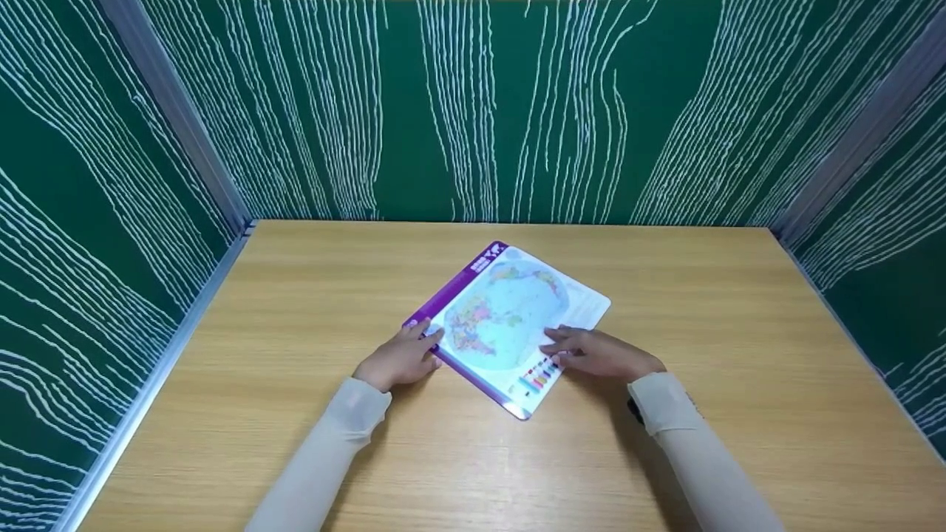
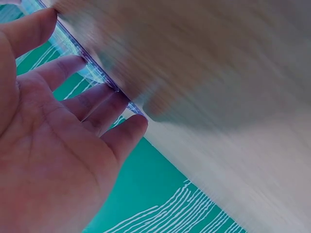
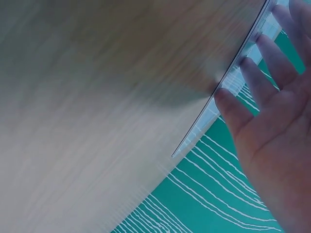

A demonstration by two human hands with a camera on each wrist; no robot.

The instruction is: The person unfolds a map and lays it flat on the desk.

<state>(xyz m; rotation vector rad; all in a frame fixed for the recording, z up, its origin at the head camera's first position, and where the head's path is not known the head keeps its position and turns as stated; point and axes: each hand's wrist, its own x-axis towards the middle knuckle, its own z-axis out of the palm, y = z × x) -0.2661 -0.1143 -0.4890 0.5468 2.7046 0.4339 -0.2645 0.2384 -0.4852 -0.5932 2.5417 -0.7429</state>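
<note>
A thin world map sheet [image 1: 510, 310] with rounded corners and a purple band lies flat and turned diagonally on the wooden table. My left hand [image 1: 401, 360] rests at its left corner, fingers on the purple edge. On the lower right edge, beside the coloured legend bars, lie the fingers of my right hand [image 1: 607, 355]. In the left wrist view, the fingertips of the left hand [image 2: 58, 141] touch the sheet's thin edge [image 2: 97, 70], fairly straight. Seen from the right wrist, the right hand [image 3: 277, 121] has extended fingers touching the sheet [image 3: 206, 116].
The light wooden table [image 1: 510, 473] spreads out around the sheet. Green panels [image 1: 510, 111] with white wavy lines stand behind it and at both sides. Grey metal posts [image 1: 177, 111] mark the back corners, and a metal rail [image 1: 148, 391] runs along the left table edge.
</note>
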